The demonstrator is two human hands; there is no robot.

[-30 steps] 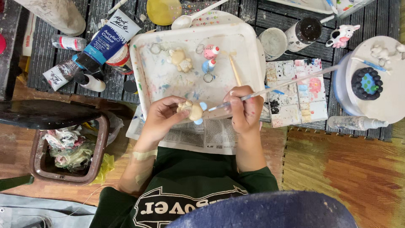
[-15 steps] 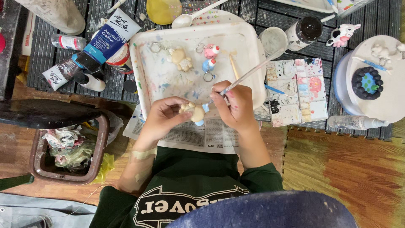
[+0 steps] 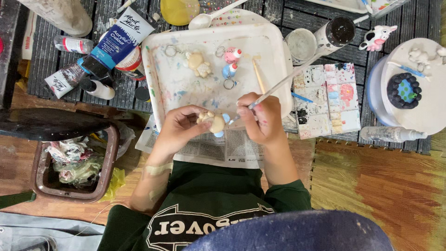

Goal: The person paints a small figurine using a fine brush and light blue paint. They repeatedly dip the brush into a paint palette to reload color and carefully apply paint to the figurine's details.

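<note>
My left hand [image 3: 179, 129] pinches a small cream figurine [image 3: 213, 122] with light blue parts, held over the newspaper [image 3: 211, 151] at the near edge of the white tray [image 3: 274, 46]. My right hand [image 3: 263, 118] grips a thin paintbrush [image 3: 283, 83], its tip touching the figurine's right side and its handle slanting up to the right. On the tray lie a cream figure [image 3: 200, 64], a pink and blue keychain figure [image 3: 230, 62] and a wooden stick [image 3: 259, 75].
Paint tubes [image 3: 111, 46] lie left of the tray. A paint-stained palette [image 3: 327, 100] sits to the right, with a jar [image 3: 301, 44], a dark bottle [image 3: 338, 32], a cow figurine [image 3: 378, 37] and a round white container [image 3: 409, 88]. A brown waste bin [image 3: 74, 167] stands lower left.
My right hand has swung the brush from flat and rightward to a steeper slant and brought its tip onto the figurine. The left hand has held the figurine still.
</note>
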